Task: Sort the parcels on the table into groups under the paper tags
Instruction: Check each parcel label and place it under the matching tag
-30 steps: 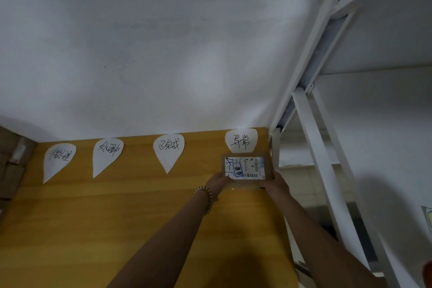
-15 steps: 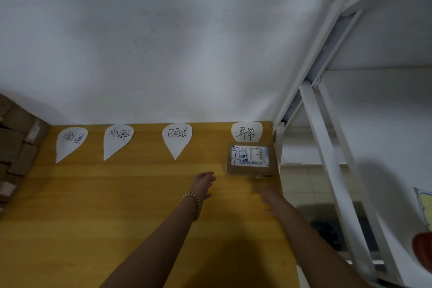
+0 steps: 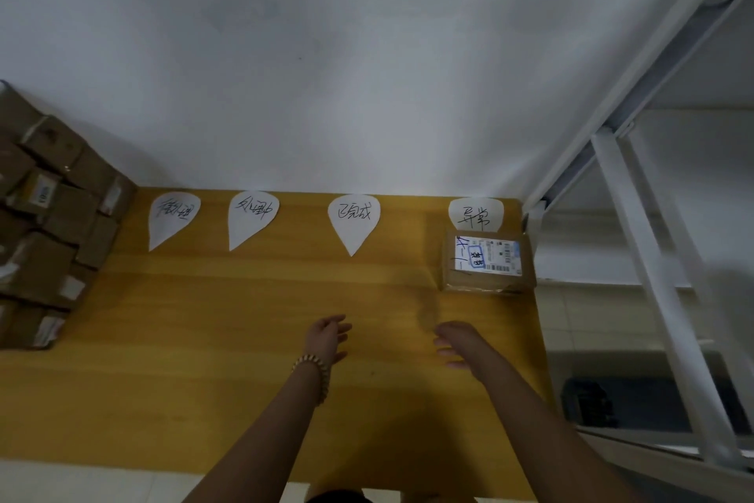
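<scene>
I see both hands, the left [image 3: 326, 337] and the right [image 3: 459, 343], now empty and drawn back from the parcel [image 3: 487, 262], which lies released on the bench [image 3: 204, 319] under the rightmost paper tag [image 3: 475, 213].

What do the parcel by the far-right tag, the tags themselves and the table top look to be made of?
The parcel looks like matte brown cardboard with a white printed label stuck on top. The tags, such as the far-right tag, look like plain white paper, flat, with handwritten ink. The table top shows yellow wood grain with a slight sheen; solid wood or laminate, I can't tell.
</scene>
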